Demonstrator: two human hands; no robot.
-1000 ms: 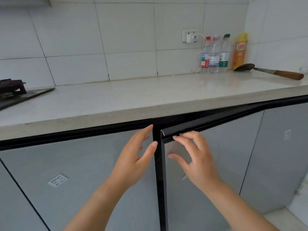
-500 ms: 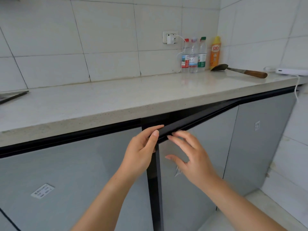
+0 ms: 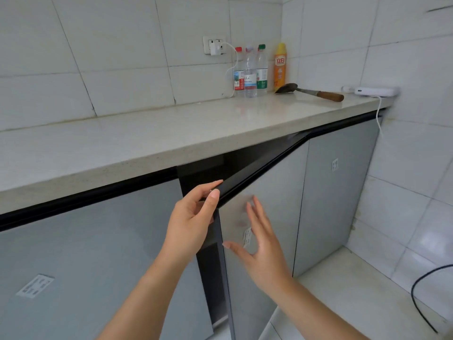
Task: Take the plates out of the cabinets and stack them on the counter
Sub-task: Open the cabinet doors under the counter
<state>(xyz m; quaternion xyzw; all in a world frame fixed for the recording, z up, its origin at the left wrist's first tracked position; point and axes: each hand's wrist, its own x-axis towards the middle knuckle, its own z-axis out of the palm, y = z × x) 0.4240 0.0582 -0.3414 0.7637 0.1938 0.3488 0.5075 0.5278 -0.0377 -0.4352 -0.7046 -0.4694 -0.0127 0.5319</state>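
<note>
Under the pale stone counter (image 3: 152, 148) a grey cabinet door (image 3: 272, 192) with a black frame stands partly swung out toward me. My left hand (image 3: 193, 214) grips the door's top left corner, thumb on the front and fingers behind the edge. My right hand (image 3: 259, 244) hovers just in front of the door's face with fingers spread and straight, holding nothing. The gap behind the door is dark; no plates are visible.
A shut grey door (image 3: 85, 266) is at the left and another (image 3: 335, 190) at the right. At the counter's far end stand three water bottles (image 3: 250, 72), a yellow bottle (image 3: 280, 65), a wood-handled spatula (image 3: 311, 92) and a white device (image 3: 375, 91) with a cable. A black cord (image 3: 421, 290) lies on the tiled floor.
The door has swung further out. My left hand has closed on its top corner. My right hand has let go and dropped lower in front of the door. The view has shifted right.
</note>
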